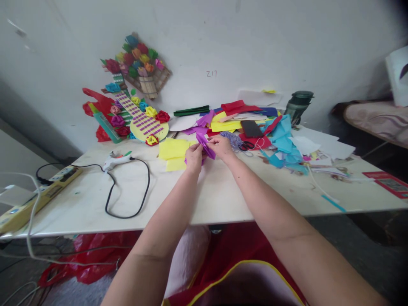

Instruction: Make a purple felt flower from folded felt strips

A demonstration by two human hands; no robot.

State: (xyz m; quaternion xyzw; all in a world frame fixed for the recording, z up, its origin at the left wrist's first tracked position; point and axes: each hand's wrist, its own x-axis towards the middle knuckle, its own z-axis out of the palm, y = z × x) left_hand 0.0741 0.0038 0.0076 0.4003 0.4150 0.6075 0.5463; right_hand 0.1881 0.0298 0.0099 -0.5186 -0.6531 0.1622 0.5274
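Both hands meet over the middle of the table around a piece of purple crepe paper (205, 143), which looks folded. My left hand (194, 157) is closed on its left side, fingers pinched together. Its right edge is pinched by my right hand (220, 146). More purple paper shows under the fingers. Sheets of yellow crepe paper (174, 152) lie on the table just left of my left hand. Beyond my right hand are a bundle of lilac yarn (233, 139) and black-handled scissors (247, 146). The fingertips are partly hidden by the paper.
A white glue gun (116, 161) with a looping black cord lies left, near a power strip (51, 191). Paper-flower crafts (148, 125) and a green glue bottle (106, 125) stand behind. Coloured paper, a phone (251, 128), blue crepe paper (283, 144) and a dark bottle (298, 106) occupy the right.
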